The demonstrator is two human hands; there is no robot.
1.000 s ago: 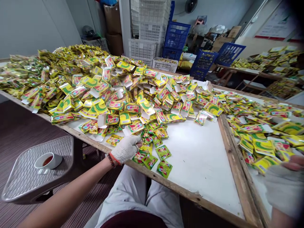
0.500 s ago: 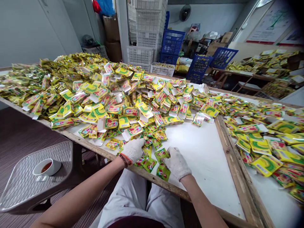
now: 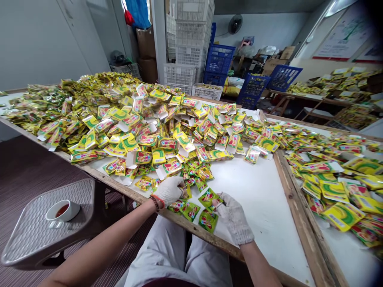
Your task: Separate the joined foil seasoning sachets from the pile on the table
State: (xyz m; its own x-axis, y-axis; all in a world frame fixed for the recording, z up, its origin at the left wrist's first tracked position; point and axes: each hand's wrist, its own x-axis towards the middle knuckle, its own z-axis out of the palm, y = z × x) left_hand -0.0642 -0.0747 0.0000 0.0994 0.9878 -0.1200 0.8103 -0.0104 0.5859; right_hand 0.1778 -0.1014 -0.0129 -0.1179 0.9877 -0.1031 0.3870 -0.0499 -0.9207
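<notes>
At the near edge of the table (image 3: 257, 199), toward 6 o'clock, both gloved hands are seen among a cluster of small sachets (image 3: 191, 210). The right hand (image 3: 233, 217) was blurred far out at 4 o'clock over the second table (image 3: 335, 239) a second ago, and half a second ago it lay flat on the cluster. It is now drawn slightly back toward 5 o'clock, and a green sachet (image 3: 209, 196) is pinched between its thumb and fingers, one edge raised off the white surface. The left hand (image 3: 169, 190) has hardly been moved. Its fingers are curled narrowly over the sachets at the 7 o'clock side of the cluster, and whether anything is gripped beneath them cannot be told. One sachet is thus judged to have been singled out, while the others are left lying just beside it. The heap of yellow packets (image 3: 119, 119) is spread from 10 to 12 o'clock, well apart from the right hand. A cup (image 3: 62, 209) of red liquid is set on a grey stool (image 3: 36, 235) at 8 o'clock.
</notes>
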